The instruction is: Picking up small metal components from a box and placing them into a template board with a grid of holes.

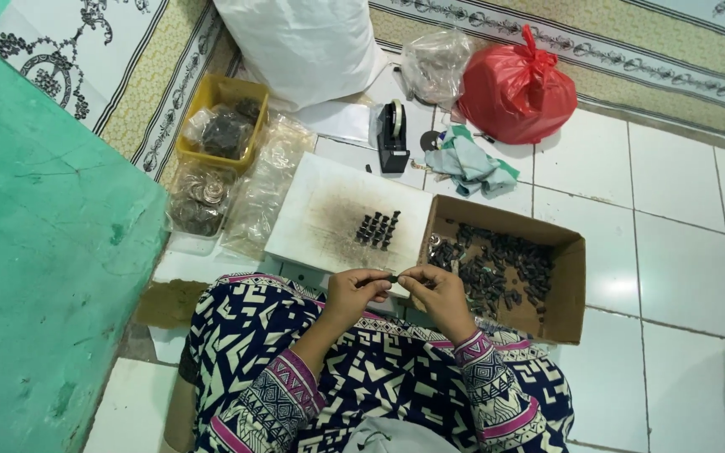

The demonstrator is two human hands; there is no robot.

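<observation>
Seated person working on a tiled floor; the left hand [354,289] and the right hand [436,288] are meeting in front of the lap, both pinching one small dark part [393,278] between fingertips; each grip is closing on an end of that part, which is sitting in the air just before the near edge of the white board [312,201]. On the board a cluster of like dark pieces [378,229] is standing upright in short rows; just beside it, to the right, a cardboard box [567,285] is holding a loose heap of similar dark bits [497,273]. Farther off are lying a black tape dispenser [393,138], a crumpled green cloth [468,165], a red plastic bag [518,85], a clear bag [435,63], a white sack [304,42], and a yellow tray [220,122] with bagged items. Judged from its size, the part is looking light, stiff and easily dropped; a fingertip pinch at its two ends is appearing to suit it best; finer detail is too small to tell.
</observation>
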